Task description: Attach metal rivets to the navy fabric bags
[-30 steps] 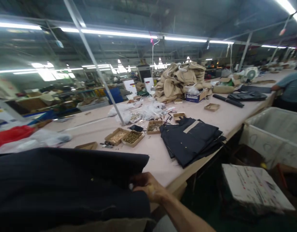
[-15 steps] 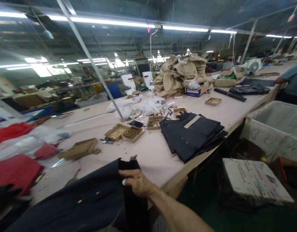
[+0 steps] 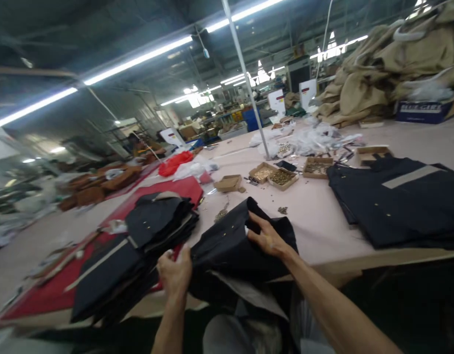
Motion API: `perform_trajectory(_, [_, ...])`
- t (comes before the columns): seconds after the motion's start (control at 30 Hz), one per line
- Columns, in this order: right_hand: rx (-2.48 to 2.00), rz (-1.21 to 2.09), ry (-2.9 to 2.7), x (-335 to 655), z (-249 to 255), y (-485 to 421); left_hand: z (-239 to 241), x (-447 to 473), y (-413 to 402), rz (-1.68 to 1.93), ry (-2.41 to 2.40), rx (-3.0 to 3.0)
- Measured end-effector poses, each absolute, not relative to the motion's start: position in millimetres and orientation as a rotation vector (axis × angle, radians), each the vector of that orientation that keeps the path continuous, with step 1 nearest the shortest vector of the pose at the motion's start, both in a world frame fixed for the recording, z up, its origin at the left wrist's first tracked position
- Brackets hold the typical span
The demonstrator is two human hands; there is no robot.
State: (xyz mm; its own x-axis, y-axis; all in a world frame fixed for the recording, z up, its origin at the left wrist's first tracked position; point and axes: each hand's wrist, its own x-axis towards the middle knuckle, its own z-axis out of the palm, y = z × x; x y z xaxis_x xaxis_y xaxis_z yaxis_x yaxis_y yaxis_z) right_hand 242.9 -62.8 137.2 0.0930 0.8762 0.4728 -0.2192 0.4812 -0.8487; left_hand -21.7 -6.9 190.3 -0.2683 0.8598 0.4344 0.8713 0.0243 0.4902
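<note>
A dark navy garment piece (image 3: 230, 246) lies over the near edge of the long pink table (image 3: 315, 206). My left hand (image 3: 174, 273) grips its left edge, fingers curled around the cloth. My right hand (image 3: 265, 237) pinches its upper right part, thumb and fingers closed on the fabric. To the left, a pile of similar dark pieces (image 3: 138, 246) rests on a red cloth (image 3: 42, 295). On the right lies a flat stack of dark pieces (image 3: 396, 206).
Small cardboard trays of brass fittings (image 3: 282, 177) sit mid-table beside a slanted metal pole (image 3: 249, 83). Clear plastic bags (image 3: 311, 137) and a heap of tan garments (image 3: 389, 73) lie behind. A red bag (image 3: 175, 162) is further left.
The view has swung left and down. My left hand has come into view gripping the dark piece, which is now bunched at the table edge; the right hand still holds it.
</note>
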Motion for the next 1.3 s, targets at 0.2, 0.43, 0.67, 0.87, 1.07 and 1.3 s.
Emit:
perform_trajectory(0.2, [-0.752, 0.905, -1.287, 203, 127, -37, 204, 45, -44, -1.212, -1.640, -2.394])
perform_trajectory(0.43, [-0.864, 0.846, -1.390, 207, 77, -49, 153, 54, -16, -1.094, -1.683, -2.454])
perform_trajectory(0.67, [-1.280, 0.677, -1.541, 276, 6, -88, 132, 54, -9, -1.178, -1.537, -2.469])
perform_trajectory(0.87, [-1.552, 0.360, -1.763, 293, 0, -96, 125, 64, -9, -1.297, -1.442, -2.377])
perform_trajectory(1.07, [-1.592, 0.305, -1.715, 296, 15, -69, 117, 55, -17, -1.185, -1.156, -2.329])
perform_trajectory(1.3, [-1.731, 0.325, -1.582, 304, 22, -23, 102, 57, -28, -0.454, -0.394, -2.767])
